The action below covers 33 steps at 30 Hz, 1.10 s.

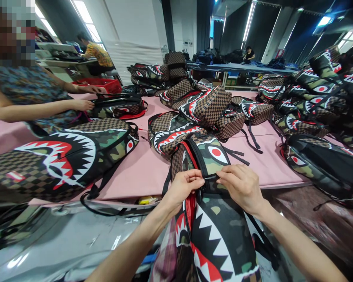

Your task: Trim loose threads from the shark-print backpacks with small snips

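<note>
A backpack [220, 211] with a camouflage and checkered print, shark teeth and a red-and-white eye lies in front of me over the table's near edge. Its zipper opening shows red lining along the left side. My left hand [184, 188] is closed in a pinch at the zipper edge; what its fingertips hold is too small to make out. Opposite it, my right hand [242, 186] pinches the end of a thin dark cord [211, 177] that crosses the bag between both hands.
Similar backpacks lie on the pink-covered table [126, 176]: a large one [67, 156] at left, a heap [200, 105] ahead, a stack [314, 90] at right. At left a co-worker [26, 90] handles another bag [117, 105] near a red basket [111, 84].
</note>
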{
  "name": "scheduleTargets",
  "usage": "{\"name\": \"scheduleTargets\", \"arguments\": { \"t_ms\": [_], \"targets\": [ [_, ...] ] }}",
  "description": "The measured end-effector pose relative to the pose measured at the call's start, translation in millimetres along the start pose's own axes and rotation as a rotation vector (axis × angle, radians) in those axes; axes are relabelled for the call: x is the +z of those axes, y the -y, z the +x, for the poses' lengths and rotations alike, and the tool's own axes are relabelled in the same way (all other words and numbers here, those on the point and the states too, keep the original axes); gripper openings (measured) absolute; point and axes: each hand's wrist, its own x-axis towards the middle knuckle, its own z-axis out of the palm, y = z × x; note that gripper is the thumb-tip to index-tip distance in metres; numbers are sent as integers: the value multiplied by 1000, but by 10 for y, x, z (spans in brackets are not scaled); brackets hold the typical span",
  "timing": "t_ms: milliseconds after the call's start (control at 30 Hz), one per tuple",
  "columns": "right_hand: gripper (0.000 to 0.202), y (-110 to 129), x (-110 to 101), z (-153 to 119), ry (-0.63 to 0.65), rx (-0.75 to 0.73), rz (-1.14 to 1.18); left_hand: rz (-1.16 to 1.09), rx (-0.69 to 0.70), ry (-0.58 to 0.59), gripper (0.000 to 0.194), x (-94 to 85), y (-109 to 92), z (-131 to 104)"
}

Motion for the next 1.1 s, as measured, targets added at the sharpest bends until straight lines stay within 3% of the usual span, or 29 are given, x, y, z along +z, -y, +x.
{"name": "scheduleTargets", "arguments": {
  "t_ms": [167, 700, 1100],
  "targets": [
    [11, -6, -5, 9, -22, -38, -75, 29, -13, -28, 37, 0, -13, -9],
    [5, -70, -61, 93, -37, -53, 6, 28, -16, -48, 35, 19, -42, -29],
    [10, -40, -58, 109, -10, -202, -122, 13, -29, -76, 37, 55, -80, -55]
  ]
}}
